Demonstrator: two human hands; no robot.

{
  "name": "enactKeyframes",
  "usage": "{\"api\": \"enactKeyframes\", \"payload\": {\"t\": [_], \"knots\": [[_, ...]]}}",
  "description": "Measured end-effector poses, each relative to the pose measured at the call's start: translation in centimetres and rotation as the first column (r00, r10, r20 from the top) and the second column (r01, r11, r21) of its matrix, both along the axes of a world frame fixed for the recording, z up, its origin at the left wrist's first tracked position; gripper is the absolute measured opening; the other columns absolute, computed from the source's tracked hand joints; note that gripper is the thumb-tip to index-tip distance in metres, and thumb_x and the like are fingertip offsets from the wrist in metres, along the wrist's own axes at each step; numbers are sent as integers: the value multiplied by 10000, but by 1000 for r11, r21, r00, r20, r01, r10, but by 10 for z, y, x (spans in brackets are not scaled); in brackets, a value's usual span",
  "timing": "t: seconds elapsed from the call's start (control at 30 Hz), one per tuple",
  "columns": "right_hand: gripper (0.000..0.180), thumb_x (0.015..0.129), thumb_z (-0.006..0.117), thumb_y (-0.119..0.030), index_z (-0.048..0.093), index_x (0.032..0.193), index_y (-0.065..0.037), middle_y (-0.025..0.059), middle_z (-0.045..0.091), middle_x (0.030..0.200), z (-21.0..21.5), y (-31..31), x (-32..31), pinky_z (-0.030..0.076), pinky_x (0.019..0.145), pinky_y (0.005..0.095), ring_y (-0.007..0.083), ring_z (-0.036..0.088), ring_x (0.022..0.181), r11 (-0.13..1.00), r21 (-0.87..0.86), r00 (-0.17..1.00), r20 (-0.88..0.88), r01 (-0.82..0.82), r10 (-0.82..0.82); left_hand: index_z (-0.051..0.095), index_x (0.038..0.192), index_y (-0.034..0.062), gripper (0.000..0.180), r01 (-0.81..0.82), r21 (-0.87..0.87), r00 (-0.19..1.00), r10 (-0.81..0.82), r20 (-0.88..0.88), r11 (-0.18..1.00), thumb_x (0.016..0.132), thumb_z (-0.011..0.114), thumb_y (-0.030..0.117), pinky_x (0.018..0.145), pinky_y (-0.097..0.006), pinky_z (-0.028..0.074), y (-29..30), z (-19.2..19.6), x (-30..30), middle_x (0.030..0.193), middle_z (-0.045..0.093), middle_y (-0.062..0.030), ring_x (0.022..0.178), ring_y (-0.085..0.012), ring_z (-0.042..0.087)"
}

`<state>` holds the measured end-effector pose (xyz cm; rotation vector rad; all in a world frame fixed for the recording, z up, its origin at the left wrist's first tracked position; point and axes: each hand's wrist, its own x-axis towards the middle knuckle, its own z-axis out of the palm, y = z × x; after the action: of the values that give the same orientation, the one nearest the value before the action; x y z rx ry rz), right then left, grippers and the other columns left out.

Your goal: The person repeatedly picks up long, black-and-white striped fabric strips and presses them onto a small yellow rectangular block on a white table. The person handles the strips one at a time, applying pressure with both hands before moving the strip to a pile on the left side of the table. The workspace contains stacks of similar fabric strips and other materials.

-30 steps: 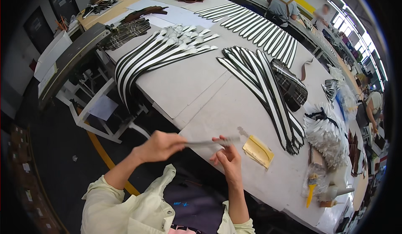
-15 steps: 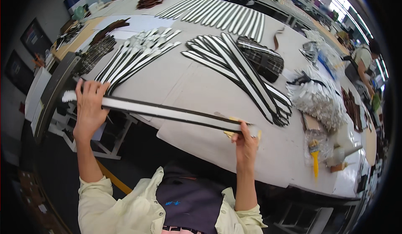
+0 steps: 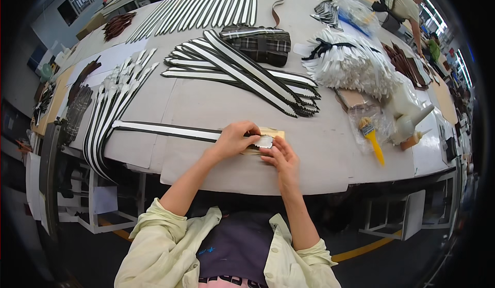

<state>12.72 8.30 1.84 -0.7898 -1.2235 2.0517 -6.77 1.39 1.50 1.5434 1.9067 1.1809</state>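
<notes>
A long black-and-white strap [image 3: 165, 130] lies flat along the near part of the grey table [image 3: 206, 102], running left from my hands. Its right tip rests on a small tan board [image 3: 273, 133]. My left hand [image 3: 234, 139] presses down on the strap close to that tip. My right hand [image 3: 278, 156] pinches the tip at the board's near edge. Both hands touch the same strap end.
A fan of similar straps [image 3: 111, 107] lies at the left, a crossed pile [image 3: 247, 71] and a plaid bag [image 3: 258, 43] in the middle. White strips [image 3: 350, 64], a yellow-handled brush [image 3: 372, 136] and a white glue bottle [image 3: 412, 120] sit at the right. A person [image 3: 399, 4] stands far right.
The strap was held stretched in the air between wide-apart hands; now it lies on the table. My left hand has slid right along it to meet my right hand at the tip.
</notes>
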Motion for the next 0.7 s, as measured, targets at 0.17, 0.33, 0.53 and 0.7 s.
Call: {"api": "enactKeyframes", "payload": {"t": [0.17, 0.33, 0.53, 0.7], "knots": [[290, 1006, 603, -14, 632, 1287, 49, 130, 684, 1230, -24, 13, 45, 567, 807, 326, 236, 700, 980, 807, 591, 953, 253, -17, -165, 725, 1009, 48, 135, -65, 73, 980, 77, -183, 995, 913, 750, 140, 771, -373, 546, 3, -1, 18, 949, 716, -113, 860, -296, 700], [360, 868, 638, 52, 658, 1227, 57, 160, 676, 1248, -17, 8, 29, 547, 817, 409, 326, 650, 948, 204, 962, 924, 237, -180, -300, 729, 988, 53, 127, -45, 87, 964, 66, -258, 995, 908, 759, 147, 731, -391, 540, 15, -1, 24, 921, 706, -101, 818, -312, 693], [451, 821, 664, -30, 658, 1257, 84, 171, 671, 1295, -26, 5, 16, 509, 738, 389, 294, 608, 888, 20, 952, 859, 283, -304, -426, 737, 988, 57, 127, -70, 143, 939, 113, -324, 987, 898, 765, 141, 721, -397, 540, 21, -7, 30, 919, 706, -97, 813, -315, 695], [461, 798, 664, -52, 669, 1241, 77, 180, 657, 1353, -35, 3, 13, 482, 707, 364, 268, 597, 873, -19, 942, 822, 282, -335, -494, 743, 995, 60, 128, -96, 119, 945, 128, -301, 988, 891, 770, 131, 713, -401, 538, 21, -9, 31, 919, 705, -99, 801, -323, 692]]}}
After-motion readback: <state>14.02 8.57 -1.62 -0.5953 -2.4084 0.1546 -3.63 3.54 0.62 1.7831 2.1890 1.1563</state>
